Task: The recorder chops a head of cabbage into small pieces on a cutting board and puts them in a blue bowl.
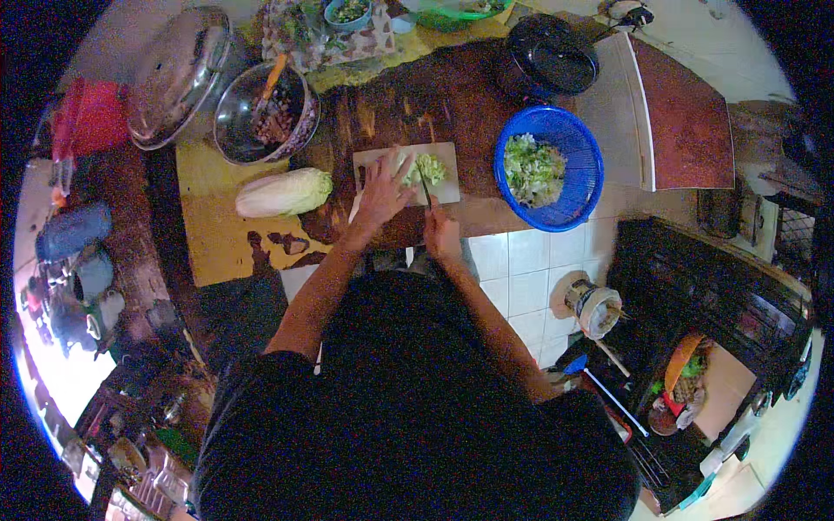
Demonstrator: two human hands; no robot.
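Observation:
My left hand lies over the left part of a pale cutting board, fingers spread on a piece of cabbage mostly hidden beneath them. In my right hand is a kitchen knife, its blade pointing away from me across the board. Chopped pale-green cabbage lies around the blade. Left of the board rests a whole napa cabbage on its side. A blue plastic basket to the right holds cut cabbage leaves.
A glass bowl holds chopped reddish food and an orange-handled utensil. Beside it leans a large metal lid. A black pan stands at the back right, near an egg tray with a small bowl.

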